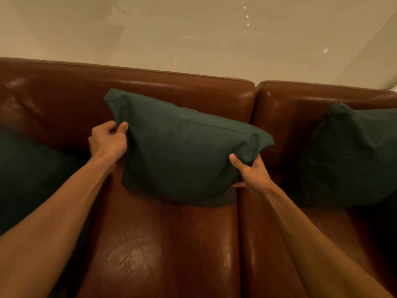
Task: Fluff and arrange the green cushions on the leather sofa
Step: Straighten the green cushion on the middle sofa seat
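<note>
The middle cushion (pixel 184 151) is propped against the backrest of the leather sofa (pixel 171 244), its lower edge on the seat. Its left edge is pinched between the thumb and curled fingers (pixel 105 126) of the left hand (pixel 108 140). The lower right corner is gripped by the right hand (pixel 251 173) — thumb in front, the rest hidden behind. For a good fluff, both sides should probably be squeezed inward evenly, and the cushion then set upright — matched to the left cushion (pixel 28 175) and the right cushion (pixel 348 155).
</note>
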